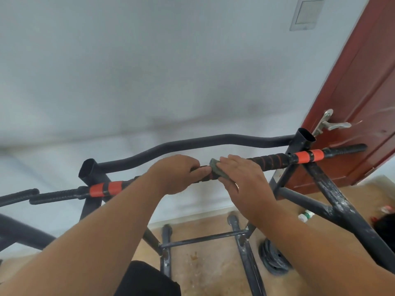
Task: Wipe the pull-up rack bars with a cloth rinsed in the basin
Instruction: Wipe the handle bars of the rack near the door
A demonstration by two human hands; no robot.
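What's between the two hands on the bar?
In the head view, a short stretch of the bar's black grip, then the edge of the greenish cloth that the right hand presses on it; the left hand grips the bar.

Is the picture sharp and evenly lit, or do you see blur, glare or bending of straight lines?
Head view: soft, even light with no glare; the wall looks hazy; the hands, left hand and right hand, and the cloth on the bar are slightly blurred; wide-angle bending tilts the door.
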